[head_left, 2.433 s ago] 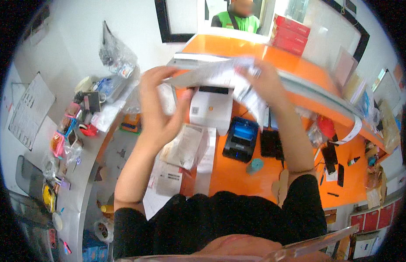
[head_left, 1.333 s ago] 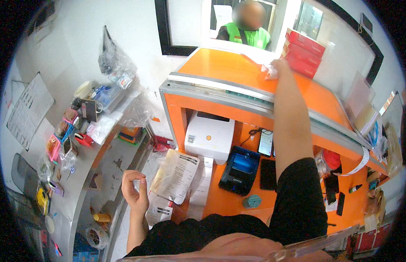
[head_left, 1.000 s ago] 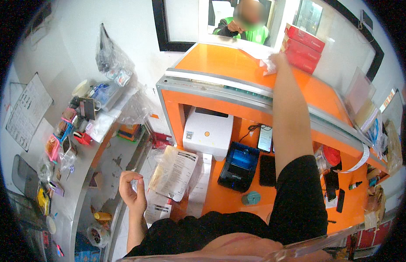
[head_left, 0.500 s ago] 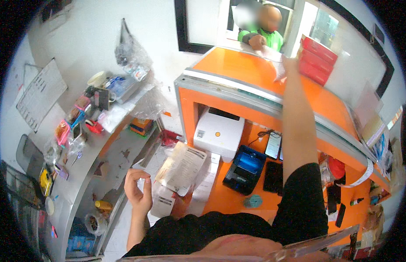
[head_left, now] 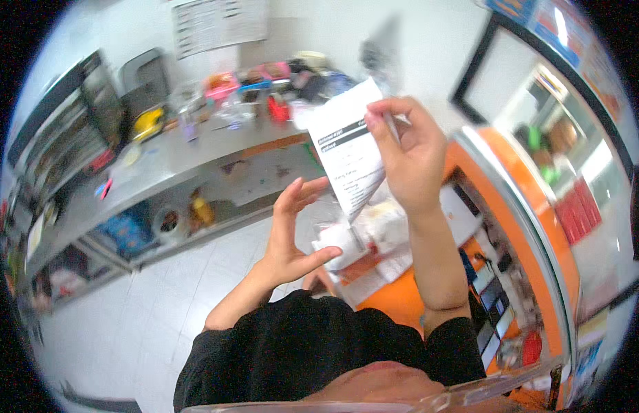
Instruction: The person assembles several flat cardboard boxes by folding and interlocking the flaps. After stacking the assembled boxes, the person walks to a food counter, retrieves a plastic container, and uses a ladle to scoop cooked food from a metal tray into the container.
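A white printed paper slip (head_left: 343, 148) with dark bands hangs from my right hand (head_left: 412, 148), its upper right edge pinched between thumb and fingers. The slip is curled and narrows toward its lower end. To its left, my left hand (head_left: 288, 237) is raised with thumb and fingers apart and nothing in it. Its fingertips are near the slip's left edge; I cannot tell whether they touch. Below the slip, blurred papers and plastic (head_left: 381, 230) lie beside the orange counter (head_left: 388, 296).
A long grey metal bench (head_left: 185, 162) holds pink baskets (head_left: 221, 84) and a yellow item (head_left: 149, 124). Its lower shelf has a yellow bottle (head_left: 202, 208). At right, the raised orange counter (head_left: 498, 155) carries red boxes (head_left: 577, 210). Beyond the window, a person in green (head_left: 543, 151) is blurred.
My view has turned left toward the metal bench. My right hand has drawn back from the window counter with the slip. My left hand has opened and come up near the slip.
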### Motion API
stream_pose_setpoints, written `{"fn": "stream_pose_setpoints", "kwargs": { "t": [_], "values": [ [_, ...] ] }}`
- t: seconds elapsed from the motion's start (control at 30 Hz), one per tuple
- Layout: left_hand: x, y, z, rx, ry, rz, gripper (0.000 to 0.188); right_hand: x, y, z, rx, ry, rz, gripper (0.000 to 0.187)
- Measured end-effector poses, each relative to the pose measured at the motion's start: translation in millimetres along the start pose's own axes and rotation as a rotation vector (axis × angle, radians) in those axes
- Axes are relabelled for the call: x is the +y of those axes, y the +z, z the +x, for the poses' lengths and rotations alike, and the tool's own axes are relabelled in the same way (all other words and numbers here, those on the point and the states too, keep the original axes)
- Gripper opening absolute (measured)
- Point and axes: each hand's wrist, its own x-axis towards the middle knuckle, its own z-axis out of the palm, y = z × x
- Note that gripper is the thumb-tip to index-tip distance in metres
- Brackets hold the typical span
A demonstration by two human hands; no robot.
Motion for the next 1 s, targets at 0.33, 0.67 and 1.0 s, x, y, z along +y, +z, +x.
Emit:
{"fn": "stream_pose_setpoints", "kwargs": {
  "t": [0.33,0.67,1.0],
  "values": [
    [94.5,-185.7,-66.8,0.378,-0.143,0.157,0.077,-47.6,214.3,-26.0,-0.42,0.18,0.364,0.037],
    [192.6,-316.5,-154.1,0.703,-0.325,0.444,0.073,-98.3,390.7,-79.1,-1.03,0.392,0.831,0.053],
    [209.2,-420.1,-184.3,0.818,-0.473,0.785,0.058,-96.6,552.9,-90.1,-1.212,0.393,1.049,0.052]
  ]
}}
